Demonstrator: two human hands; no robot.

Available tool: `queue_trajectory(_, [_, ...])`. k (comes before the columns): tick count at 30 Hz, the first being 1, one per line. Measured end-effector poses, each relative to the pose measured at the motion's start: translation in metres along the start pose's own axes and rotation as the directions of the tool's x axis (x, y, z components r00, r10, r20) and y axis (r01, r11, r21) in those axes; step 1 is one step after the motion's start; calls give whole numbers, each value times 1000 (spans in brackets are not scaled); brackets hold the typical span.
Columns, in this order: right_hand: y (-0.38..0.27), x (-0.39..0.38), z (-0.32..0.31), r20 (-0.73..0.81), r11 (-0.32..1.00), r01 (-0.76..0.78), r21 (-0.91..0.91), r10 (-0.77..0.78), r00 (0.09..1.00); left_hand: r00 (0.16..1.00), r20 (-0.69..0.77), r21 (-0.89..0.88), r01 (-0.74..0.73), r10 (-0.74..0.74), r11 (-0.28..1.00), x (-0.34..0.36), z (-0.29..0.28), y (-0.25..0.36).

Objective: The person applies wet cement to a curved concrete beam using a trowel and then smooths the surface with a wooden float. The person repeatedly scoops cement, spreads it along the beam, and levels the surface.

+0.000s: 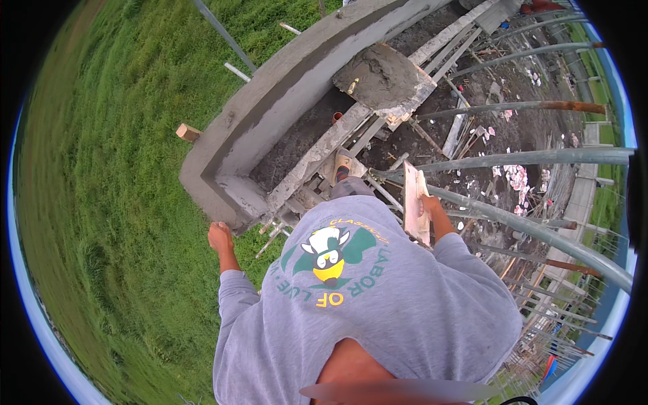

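Note:
My right hand (429, 204) grips a long, pale wooden float (413, 202) by its back, out to the right of my body. The float is tilted on edge, well apart from the wall. On the other side, my left hand (219, 237) is closed beside the lower corner of the grey concrete wall (233, 121). Its fingers are curled, and what they hold, if anything, is hidden. Fresh-looking mortar covers the wall's top and corner. Farther ahead, a heap of wet mortar (378, 73) lies on a board, with a small yellow object (353, 86) on it.
My shoe (342, 164) stands among narrow scaffold planks (324, 148). Metal pipes (513, 158) cross at the right, above dark ground strewn with debris. A wood stub (187, 132) juts from the wall's outer side, above grass (121, 189). A reddish cup (337, 117) sits near the mortar board.

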State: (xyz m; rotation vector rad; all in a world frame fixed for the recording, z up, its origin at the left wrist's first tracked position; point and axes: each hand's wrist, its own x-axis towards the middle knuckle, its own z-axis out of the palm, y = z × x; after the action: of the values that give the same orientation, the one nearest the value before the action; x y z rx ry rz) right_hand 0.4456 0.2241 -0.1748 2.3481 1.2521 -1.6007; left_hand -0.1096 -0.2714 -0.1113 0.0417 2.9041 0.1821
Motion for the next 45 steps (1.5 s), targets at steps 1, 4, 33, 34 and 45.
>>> queue_trajectory(1, [-9,6,1,9,1000,20,16,-20,1000,1000,-11,16,-5,5,1000,0,1,1])
queue_trajectory(4, [-46,33,5,59,998,27,-61,-23,998,999,-47,-20,1,-2,1000,-3,4,4])
queue_trajectory(33, [-239,76,-18,-57,697,526,-489,-626,777,969,-111,-211,-239,220,948,44,3,211])
queue_trajectory(34, [-227,75,-17,-96,706,499,-503,-619,779,948,-80,-252,-320,310,913,48,9,250])
queue_trajectory(45, [-89,22,46,-302,999,-15,-47,0,953,272,377,-613,-644,885,458,130,18,507])
